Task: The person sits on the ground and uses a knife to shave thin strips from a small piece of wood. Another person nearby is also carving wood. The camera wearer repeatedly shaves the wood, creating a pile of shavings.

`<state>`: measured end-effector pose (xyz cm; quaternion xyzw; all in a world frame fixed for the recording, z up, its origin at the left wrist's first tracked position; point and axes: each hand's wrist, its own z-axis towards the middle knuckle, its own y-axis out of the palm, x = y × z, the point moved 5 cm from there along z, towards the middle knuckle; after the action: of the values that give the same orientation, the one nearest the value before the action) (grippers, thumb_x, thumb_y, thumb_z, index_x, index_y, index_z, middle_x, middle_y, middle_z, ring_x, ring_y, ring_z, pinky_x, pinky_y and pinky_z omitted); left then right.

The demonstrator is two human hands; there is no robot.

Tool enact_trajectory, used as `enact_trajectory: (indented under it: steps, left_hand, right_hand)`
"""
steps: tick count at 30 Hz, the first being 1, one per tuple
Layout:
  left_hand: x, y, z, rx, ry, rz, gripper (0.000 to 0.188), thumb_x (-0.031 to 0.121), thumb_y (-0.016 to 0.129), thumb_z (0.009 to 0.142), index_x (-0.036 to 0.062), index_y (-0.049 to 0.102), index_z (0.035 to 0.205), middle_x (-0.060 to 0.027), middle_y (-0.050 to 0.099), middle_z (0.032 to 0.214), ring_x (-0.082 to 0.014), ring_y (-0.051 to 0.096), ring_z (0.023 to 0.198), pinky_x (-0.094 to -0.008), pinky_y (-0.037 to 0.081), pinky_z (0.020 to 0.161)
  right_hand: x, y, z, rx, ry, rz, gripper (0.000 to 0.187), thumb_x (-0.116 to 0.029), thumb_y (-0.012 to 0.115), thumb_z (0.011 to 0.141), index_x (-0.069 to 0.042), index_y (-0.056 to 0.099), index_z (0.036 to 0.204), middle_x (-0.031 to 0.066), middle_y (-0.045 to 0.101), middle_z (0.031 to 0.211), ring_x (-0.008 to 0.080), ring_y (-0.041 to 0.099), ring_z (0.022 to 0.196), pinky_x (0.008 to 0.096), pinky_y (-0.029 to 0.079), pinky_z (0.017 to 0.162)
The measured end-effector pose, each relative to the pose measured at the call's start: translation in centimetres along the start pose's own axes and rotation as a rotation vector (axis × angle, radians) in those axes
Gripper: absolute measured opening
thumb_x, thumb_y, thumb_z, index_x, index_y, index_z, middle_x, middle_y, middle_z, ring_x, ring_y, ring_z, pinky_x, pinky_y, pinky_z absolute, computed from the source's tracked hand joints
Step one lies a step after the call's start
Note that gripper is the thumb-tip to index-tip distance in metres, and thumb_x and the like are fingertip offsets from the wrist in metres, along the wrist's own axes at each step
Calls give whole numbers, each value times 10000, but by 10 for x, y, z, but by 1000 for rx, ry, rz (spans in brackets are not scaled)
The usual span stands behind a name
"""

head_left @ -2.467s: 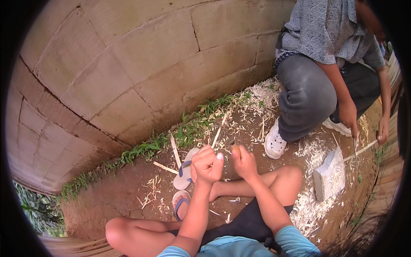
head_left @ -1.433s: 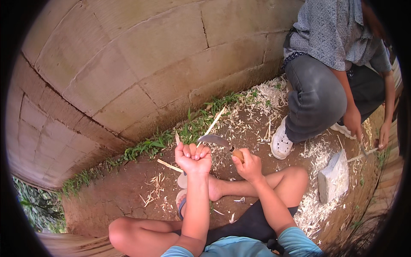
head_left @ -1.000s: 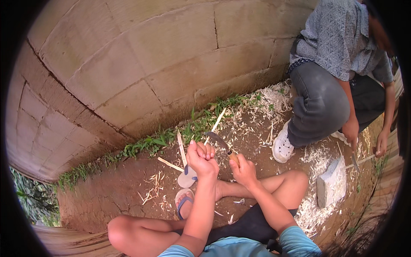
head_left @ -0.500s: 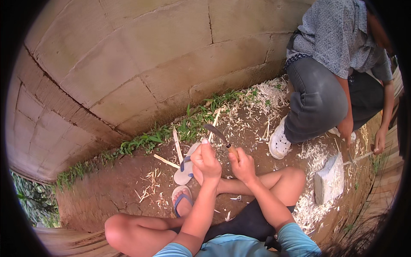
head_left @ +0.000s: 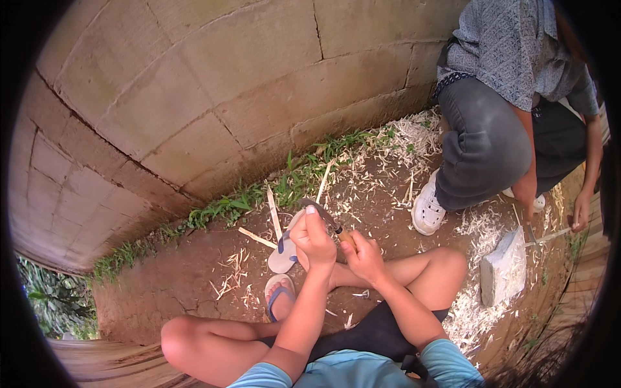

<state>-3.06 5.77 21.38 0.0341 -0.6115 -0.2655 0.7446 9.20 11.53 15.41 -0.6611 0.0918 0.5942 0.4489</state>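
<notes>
My right hand (head_left: 366,261) is wrapped round the wooden handle of a curved knife (head_left: 348,239). Its dark, hooked blade points up and left and lies just behind my left thumb, where I cannot tell if it touches. Closed like a fist with the thumb on top, my left hand (head_left: 314,244) is left of the knife; whatever it may hold is hidden. Both hands are above my crossed legs, near a loose flip-flop (head_left: 282,261) on the dirt. Light wooden strips (head_left: 274,212) lie beyond it.
On the right, another person (head_left: 485,142) crouches with a blade and a pale strip in their hands, beside a grey stone block (head_left: 504,268). Wood shavings (head_left: 472,317) cover the ground around it. A block wall (head_left: 259,77) edged with grass (head_left: 233,205) runs along the far side.
My right hand has lowered the knife slightly, so the blade sits closer to my left thumb. My left hand stays closed. The whole view has shifted a little.
</notes>
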Motion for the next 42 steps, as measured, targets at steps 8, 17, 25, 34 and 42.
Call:
enact_trajectory:
  steps: [8, 17, 25, 34, 42]
  left_hand:
    - [-1, 13, -2, -95, -140, -361, 488, 198, 418, 978, 105, 312, 511, 3, 314, 473, -121, 297, 457, -292, 297, 483]
    - [-29, 15, 0, 58, -922, -912, 473, 268, 441, 925, 137, 308, 490, 11, 251, 450, -133, 267, 451, -282, 280, 486]
    - [-37, 9, 3, 104, -955, -971, 453, 247, 441, 908, 145, 297, 491, 16, 246, 442, -121, 253, 429, -269, 262, 459]
    - [-35, 12, 4, 107, -982, -995, 475, 269, 459, 914, 143, 303, 484, 20, 251, 434, -119, 246, 415, -273, 258, 458]
    - [-42, 16, -2, 48, -1038, -1103, 486, 273, 467, 915, 145, 295, 479, 12, 260, 430, -118, 252, 415, -276, 254, 454]
  right_hand:
    - [-3, -10, -1, 177, -89, 66, 373, -292, 526, 946, -22, 520, 1203, 237, 629, 1026, 424, 610, 960, 453, 485, 820]
    - [1, -33, 11, 290, 6, -222, 335, -219, 528, 932, -53, 495, 1222, 220, 646, 871, 430, 637, 760, 488, 497, 663]
    - [6, -33, 16, 303, -16, -229, 327, -292, 542, 922, -93, 540, 1181, 173, 667, 912, 398, 649, 783, 475, 514, 663]
    - [16, -39, 21, 329, 10, -183, 279, -293, 565, 915, -69, 568, 1082, 182, 658, 841, 404, 641, 775, 473, 500, 648]
    - [17, -41, 20, 359, -32, -70, 291, -325, 567, 921, -66, 573, 1054, 162, 644, 761, 369, 646, 691, 434, 496, 600]
